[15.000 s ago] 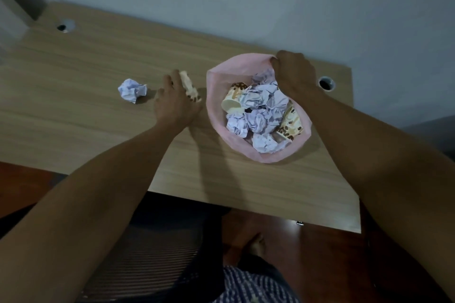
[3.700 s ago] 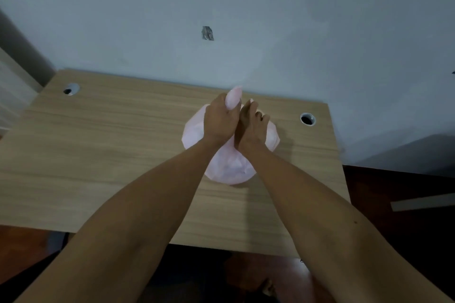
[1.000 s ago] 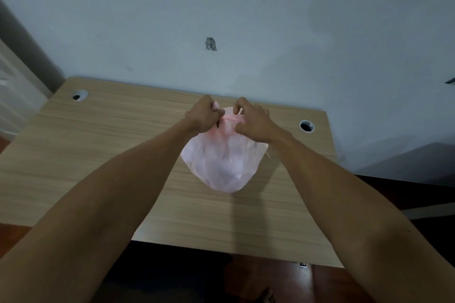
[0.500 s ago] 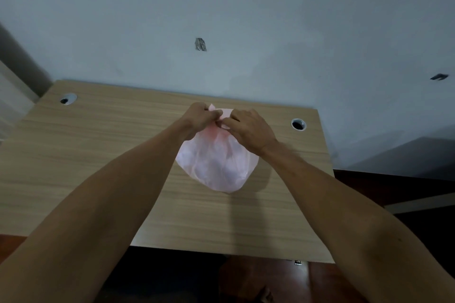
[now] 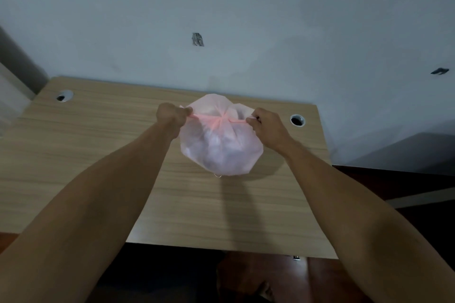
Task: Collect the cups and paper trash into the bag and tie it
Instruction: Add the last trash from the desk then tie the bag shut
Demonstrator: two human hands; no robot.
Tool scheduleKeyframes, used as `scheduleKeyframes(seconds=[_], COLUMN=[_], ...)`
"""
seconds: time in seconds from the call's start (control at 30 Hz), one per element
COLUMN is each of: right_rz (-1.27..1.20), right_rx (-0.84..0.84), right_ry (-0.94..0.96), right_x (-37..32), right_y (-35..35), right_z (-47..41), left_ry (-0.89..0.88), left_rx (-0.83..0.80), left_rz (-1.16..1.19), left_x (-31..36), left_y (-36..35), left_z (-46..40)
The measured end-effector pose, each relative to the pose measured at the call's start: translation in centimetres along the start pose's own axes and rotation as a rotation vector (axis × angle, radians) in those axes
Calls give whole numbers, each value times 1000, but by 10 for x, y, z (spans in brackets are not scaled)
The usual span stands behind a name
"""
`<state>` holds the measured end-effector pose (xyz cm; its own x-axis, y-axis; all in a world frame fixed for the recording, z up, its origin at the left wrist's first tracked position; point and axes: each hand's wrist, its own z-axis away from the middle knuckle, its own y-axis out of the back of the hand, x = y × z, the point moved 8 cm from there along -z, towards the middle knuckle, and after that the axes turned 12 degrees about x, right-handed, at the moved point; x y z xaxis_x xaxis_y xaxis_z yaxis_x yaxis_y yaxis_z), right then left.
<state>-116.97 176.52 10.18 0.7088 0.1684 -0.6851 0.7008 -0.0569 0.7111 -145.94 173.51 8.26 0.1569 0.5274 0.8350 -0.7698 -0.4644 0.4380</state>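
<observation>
A full pink plastic bag stands on the wooden desk, its mouth gathered into a knot at the top middle. Pale crumpled shapes show dimly through the plastic; the cups and paper are otherwise hidden inside. My left hand is a fist gripping the left end of the bag's twisted top. My right hand pinches the right end. Both ends are stretched taut and level, pulled apart from the knot.
Two round cable holes sit in the desk, one at the back left and one at the back right. A grey-blue wall rises right behind the desk. Dark red floor lies below the front edge.
Half a second ago my hands were close together over the bag's top. Now they have pulled apart sideways, stretching the two ends tight across the knot.
</observation>
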Motion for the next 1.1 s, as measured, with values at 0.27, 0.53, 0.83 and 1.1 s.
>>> scheduleKeyframes(seconds=[0.27,0.53,0.83,1.1], right_rz=[-377,-858,-826,-754], right_rx=[-89,9,121,65], right_ry=[-308,-588,-651,-493], right_x=[-17,-25,-14,-26], right_y=[-5,-27,-27,-29], right_z=[-7,-4,10,11], left_ry=[-457,-228,-36,-93], left_rx=[168,-96,-460,-679], left_rz=[-87,442,602,462], left_x=[29,48,20,22], left_y=[6,-39,-69,-73], left_z=[18,55,61,74])
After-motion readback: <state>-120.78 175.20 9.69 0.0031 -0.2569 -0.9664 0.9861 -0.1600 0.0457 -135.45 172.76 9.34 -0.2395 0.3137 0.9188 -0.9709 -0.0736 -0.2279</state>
